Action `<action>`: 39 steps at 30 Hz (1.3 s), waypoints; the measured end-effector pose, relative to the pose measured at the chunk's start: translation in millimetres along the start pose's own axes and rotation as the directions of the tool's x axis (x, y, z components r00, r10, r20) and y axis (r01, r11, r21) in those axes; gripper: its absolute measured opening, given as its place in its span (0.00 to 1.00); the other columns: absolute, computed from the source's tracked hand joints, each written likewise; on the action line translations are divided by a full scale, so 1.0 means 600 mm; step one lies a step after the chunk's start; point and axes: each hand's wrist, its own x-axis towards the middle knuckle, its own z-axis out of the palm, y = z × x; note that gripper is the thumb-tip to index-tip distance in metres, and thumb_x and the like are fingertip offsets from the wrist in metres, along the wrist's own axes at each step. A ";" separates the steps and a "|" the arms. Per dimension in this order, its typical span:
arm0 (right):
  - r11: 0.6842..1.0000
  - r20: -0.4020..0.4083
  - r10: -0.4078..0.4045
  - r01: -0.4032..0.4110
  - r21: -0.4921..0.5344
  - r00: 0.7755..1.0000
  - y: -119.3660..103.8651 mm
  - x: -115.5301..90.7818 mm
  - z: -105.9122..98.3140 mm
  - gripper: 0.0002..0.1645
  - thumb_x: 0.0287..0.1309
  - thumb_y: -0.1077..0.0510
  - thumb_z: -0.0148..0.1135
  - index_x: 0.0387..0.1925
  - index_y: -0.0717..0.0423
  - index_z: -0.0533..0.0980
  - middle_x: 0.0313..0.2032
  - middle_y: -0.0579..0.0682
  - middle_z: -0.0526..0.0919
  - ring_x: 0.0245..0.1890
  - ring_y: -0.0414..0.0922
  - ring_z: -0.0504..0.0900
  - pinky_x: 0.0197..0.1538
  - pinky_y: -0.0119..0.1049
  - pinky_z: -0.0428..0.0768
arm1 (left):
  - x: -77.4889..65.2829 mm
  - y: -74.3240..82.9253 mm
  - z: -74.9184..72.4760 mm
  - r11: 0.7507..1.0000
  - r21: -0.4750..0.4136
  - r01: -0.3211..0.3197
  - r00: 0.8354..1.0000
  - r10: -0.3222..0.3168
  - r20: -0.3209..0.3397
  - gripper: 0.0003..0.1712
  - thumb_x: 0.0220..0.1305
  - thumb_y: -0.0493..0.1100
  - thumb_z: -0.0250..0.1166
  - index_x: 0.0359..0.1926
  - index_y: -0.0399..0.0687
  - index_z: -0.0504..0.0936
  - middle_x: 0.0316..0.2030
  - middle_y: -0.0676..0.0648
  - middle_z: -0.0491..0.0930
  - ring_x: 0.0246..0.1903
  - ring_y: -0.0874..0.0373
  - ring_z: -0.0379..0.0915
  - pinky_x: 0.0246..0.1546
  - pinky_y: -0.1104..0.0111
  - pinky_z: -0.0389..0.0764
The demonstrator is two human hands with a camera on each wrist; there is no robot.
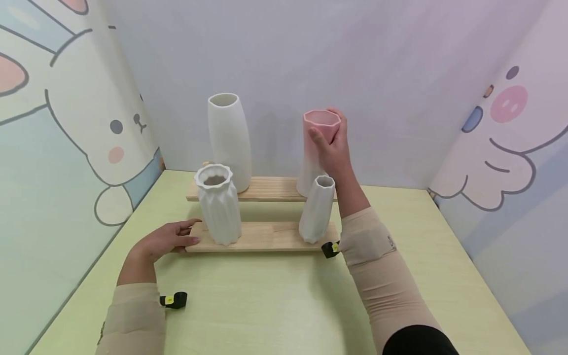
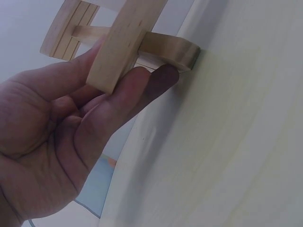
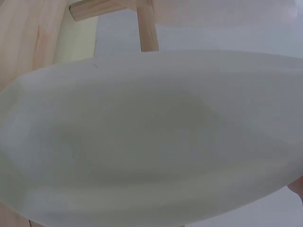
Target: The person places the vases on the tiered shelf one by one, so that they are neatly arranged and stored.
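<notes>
My right hand (image 1: pixel 336 148) grips a tall faceted vase (image 1: pixel 309 162), pink above and white below, near its rim. The vase's base is at the right end of the upper board (image 1: pixel 270 187) of a two-tier wooden stand. With thumb and fingers, my left hand (image 1: pixel 163 239) holds the left end of the lower board (image 1: pixel 270 236); the left wrist view shows the board end (image 2: pixel 113 61) between them. A slim white vase (image 1: pixel 317 212) stands at the lower board's right and fills much of the right wrist view. A pleated white vase (image 1: pixel 219 209) stands at its left.
A tall white vase (image 1: pixel 230 140) stands on the upper board's left part. The stand rests on a pale yellow table (image 1: pixel 248 305) against a plain back wall (image 1: pixel 275 74). Cartoon-printed panels (image 1: pixel 88 108) rise at both sides.
</notes>
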 end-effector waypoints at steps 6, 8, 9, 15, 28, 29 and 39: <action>1.000 -0.009 -0.016 0.016 -0.027 1.000 0.016 0.005 -0.004 0.49 0.54 0.35 0.69 0.70 0.39 0.54 0.56 0.49 0.70 0.49 0.47 0.73 0.45 0.37 0.79 | 0.006 -0.004 0.001 1.000 0.012 0.001 1.000 -0.001 -0.002 0.47 0.64 0.52 0.68 0.76 0.46 0.55 0.63 0.38 0.67 0.41 0.58 0.76 0.42 0.66 0.81; 0.999 -0.011 -0.024 0.024 -0.031 1.000 0.018 0.006 -0.005 0.50 0.52 0.33 0.69 0.70 0.39 0.55 0.56 0.50 0.70 0.49 0.47 0.73 0.45 0.38 0.79 | 0.007 -0.004 0.001 1.000 0.019 -0.002 1.000 0.002 0.000 0.46 0.64 0.52 0.67 0.76 0.46 0.55 0.63 0.37 0.67 0.42 0.58 0.76 0.42 0.66 0.81; 0.999 -0.011 -0.026 0.025 -0.034 1.000 0.019 0.006 -0.005 0.50 0.52 0.33 0.68 0.70 0.39 0.54 0.56 0.50 0.71 0.49 0.48 0.73 0.45 0.38 0.79 | 0.007 -0.005 0.001 1.000 0.020 -0.002 1.000 0.002 0.000 0.46 0.64 0.52 0.67 0.76 0.45 0.55 0.64 0.37 0.67 0.42 0.58 0.76 0.42 0.66 0.81; 0.999 0.000 -0.010 0.009 -0.053 1.000 0.020 0.008 -0.008 0.53 0.50 0.30 0.68 0.71 0.40 0.54 0.55 0.50 0.71 0.49 0.48 0.73 0.44 0.38 0.79 | 0.008 -0.003 0.000 1.000 0.001 0.008 1.000 -0.008 0.003 0.47 0.64 0.51 0.68 0.76 0.46 0.54 0.67 0.35 0.64 0.45 0.59 0.75 0.43 0.67 0.81; 0.999 0.051 0.017 -0.015 -0.037 0.999 0.013 -0.013 -0.048 0.59 0.51 0.26 0.63 0.75 0.33 0.43 0.62 0.52 0.69 0.58 0.48 0.70 0.61 0.42 0.72 | 0.015 -0.004 -0.002 0.999 0.022 0.030 1.000 -0.029 -0.003 0.46 0.64 0.52 0.67 0.76 0.49 0.55 0.62 0.35 0.66 0.37 0.55 0.77 0.43 0.66 0.79; 1.000 0.051 0.001 0.000 -0.017 0.999 0.011 -0.016 -0.054 0.60 0.51 0.25 0.63 0.76 0.34 0.43 0.63 0.53 0.69 0.59 0.48 0.70 0.63 0.43 0.71 | 0.015 -0.004 -0.002 0.999 0.027 0.033 0.999 -0.033 -0.008 0.45 0.65 0.53 0.67 0.76 0.50 0.55 0.59 0.36 0.67 0.36 0.55 0.77 0.43 0.66 0.79; 0.990 0.043 -0.056 0.050 0.135 0.997 0.024 -0.082 -0.103 0.55 0.58 0.28 0.59 0.76 0.43 0.46 0.70 0.60 0.62 0.69 0.57 0.64 0.69 0.53 0.61 | 0.018 -0.004 -0.004 0.999 0.029 0.028 0.999 -0.028 -0.017 0.41 0.70 0.59 0.58 0.76 0.48 0.56 0.59 0.38 0.72 0.47 0.55 0.76 0.44 0.66 0.80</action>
